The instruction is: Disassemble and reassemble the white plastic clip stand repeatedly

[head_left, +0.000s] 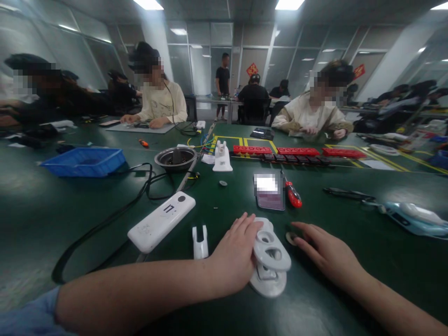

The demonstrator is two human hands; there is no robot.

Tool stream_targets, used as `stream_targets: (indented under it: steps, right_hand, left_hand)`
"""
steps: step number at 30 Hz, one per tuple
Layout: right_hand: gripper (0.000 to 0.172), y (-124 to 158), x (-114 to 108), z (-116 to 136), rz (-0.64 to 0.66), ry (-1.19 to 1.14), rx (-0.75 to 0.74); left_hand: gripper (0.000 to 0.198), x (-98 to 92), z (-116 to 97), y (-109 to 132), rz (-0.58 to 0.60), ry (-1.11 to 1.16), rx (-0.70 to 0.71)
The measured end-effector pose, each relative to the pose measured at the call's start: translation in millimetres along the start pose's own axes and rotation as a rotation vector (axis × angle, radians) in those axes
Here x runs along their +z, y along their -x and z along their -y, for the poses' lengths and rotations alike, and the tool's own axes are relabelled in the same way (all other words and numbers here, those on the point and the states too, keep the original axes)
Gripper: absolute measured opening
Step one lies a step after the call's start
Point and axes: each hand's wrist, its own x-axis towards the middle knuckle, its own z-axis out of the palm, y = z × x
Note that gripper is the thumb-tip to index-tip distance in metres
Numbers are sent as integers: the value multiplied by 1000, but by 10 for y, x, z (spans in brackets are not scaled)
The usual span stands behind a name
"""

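Left hand [234, 256] flat, open, laid against white bracket [268, 285], lower centre; right hand [325, 254] half curled, fingertips at small disc [290, 238] on counter [350, 224], pinch unclear; disc and clip [200, 242] lie loose beside bracket; likely early stage.

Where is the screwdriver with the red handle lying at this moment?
In the head view, the screwdriver lies on the green table, right of centre, just right of the phone and beyond the right hand.
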Motion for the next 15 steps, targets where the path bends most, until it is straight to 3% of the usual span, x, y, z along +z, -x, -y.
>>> stream_targets:
  steps: [4, 7, 11, 13, 15]
  right_hand:
    - [37, -65, -147, 110, -93, -165, -20]
    - [34, -268, -420, 491, -89, -311, -81]
    - [28, -658, -634, 1315, 194, -371, -240]
    - [31, -822, -542, 1678, 350, -271, -320]
    - [38, -927, -341, 1925, 428, -186, -401]
  left_hand:
    - [50, 10, 21, 17, -22, 41, 20]
    - [49, -6, 6, 14, -56, 52, 37]
    - [45, -50, -57, 10, -60, 98, 72]
    - [42, -41, -72, 17, -20, 141, 8]
    - [41, 0, -59, 25, -49, 191, -99]
